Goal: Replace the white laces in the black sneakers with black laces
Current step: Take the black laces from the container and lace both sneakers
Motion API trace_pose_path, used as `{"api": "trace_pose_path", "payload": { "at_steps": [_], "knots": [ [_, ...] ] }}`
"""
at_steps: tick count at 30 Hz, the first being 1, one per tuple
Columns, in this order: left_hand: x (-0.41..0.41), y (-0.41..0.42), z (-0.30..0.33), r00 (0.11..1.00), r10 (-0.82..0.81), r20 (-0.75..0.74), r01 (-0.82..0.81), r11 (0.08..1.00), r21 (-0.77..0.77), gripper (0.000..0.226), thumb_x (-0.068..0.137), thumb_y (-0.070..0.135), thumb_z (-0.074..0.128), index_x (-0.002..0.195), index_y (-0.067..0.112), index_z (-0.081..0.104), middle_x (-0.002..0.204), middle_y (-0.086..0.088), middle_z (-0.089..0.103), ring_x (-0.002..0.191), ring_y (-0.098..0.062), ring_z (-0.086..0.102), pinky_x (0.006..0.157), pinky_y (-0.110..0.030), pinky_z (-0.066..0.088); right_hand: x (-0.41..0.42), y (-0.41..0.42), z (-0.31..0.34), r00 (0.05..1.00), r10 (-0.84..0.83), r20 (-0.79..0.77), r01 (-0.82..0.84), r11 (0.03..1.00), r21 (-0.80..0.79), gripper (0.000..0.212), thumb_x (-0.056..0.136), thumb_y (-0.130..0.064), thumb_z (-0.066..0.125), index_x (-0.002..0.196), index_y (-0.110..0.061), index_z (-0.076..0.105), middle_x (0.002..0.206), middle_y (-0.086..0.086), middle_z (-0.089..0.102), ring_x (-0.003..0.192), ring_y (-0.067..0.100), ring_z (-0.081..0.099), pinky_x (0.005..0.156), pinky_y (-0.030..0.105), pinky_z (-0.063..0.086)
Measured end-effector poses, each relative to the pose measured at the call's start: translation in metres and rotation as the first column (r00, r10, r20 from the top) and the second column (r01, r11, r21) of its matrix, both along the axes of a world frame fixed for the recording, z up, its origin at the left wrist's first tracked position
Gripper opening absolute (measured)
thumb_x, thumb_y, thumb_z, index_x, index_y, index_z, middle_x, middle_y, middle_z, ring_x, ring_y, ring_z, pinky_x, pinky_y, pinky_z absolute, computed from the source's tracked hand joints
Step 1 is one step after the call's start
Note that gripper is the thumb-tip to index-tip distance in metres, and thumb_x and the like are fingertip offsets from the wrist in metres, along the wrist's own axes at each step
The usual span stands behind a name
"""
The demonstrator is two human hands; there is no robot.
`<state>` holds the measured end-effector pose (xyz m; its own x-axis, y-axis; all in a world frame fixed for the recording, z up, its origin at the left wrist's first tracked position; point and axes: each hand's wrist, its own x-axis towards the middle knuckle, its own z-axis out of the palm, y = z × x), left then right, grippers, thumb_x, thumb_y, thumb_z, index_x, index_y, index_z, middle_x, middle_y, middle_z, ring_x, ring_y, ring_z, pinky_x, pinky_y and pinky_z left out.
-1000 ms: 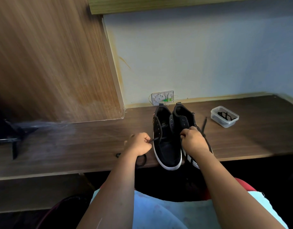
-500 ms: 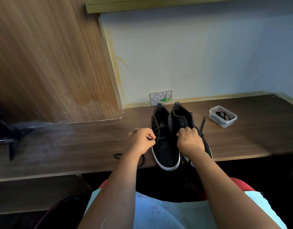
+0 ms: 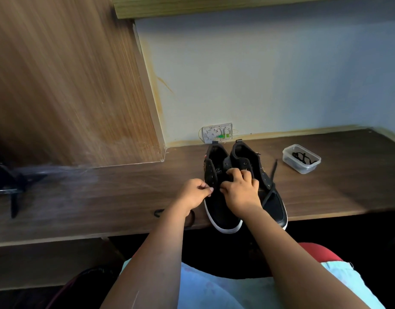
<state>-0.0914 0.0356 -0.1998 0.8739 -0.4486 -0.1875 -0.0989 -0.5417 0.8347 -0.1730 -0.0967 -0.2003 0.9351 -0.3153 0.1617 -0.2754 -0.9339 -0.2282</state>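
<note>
Two black sneakers (image 3: 223,210) with white soles stand side by side at centre frame, toes toward the viewer; a black lace (image 3: 272,181) trails over the right one.

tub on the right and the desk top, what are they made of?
Tub: looks like clear, slightly glossy plastic; a black lace shows through its walls. Desk top: dark brown wood or wood-look laminate, low sheen; streaky grain is visible, but which one is unclear.
</note>
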Motion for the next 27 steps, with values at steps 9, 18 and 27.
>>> {"api": "trace_pose_path", "payload": {
  "at_steps": [9,18,27],
  "knots": [
    [0.003,0.004,0.005,0.970,-0.090,0.225,0.069,0.993,0.098,0.016,0.079,0.018,0.075,0.095,0.020,0.076,0.072,0.014,0.066,0.079,-0.010,0.067,0.083,-0.029,0.055,0.004,0.001,0.002,1.000,0.021,0.009,-0.022,0.993,0.119,0.020,0.093,-0.040,0.054,0.105,-0.032,0.069,0.153,-0.005,0.022,0.137,0.028,0.010,0.106,0.048,0.020],
    [-0.008,0.000,0.023,0.616,-0.337,0.712,-0.079,0.873,0.481,0.017,0.081,0.022,0.060,0.091,0.029,0.071,0.089,0.006,0.068,0.098,-0.018,0.051,0.083,-0.033,0.032,0.003,0.006,-0.006,0.979,0.060,0.196,-0.065,0.998,0.018,0.013,0.084,-0.030,0.060,0.086,-0.021,0.070,0.144,0.000,0.039,0.133,0.028,0.018,0.098,0.049,0.026],
    [-0.008,0.001,0.018,0.731,-0.345,0.589,-0.063,0.825,0.561,0.029,0.078,0.010,0.058,0.097,0.031,0.065,0.096,0.007,0.065,0.100,-0.019,0.057,0.086,-0.034,0.037,0.001,0.002,-0.011,0.936,0.020,0.351,-0.035,0.999,0.035,0.022,0.070,-0.007,0.071,0.079,-0.027,0.077,0.096,-0.003,0.064,0.095,0.031,0.046,0.070,0.035,0.029]
  ]
}}
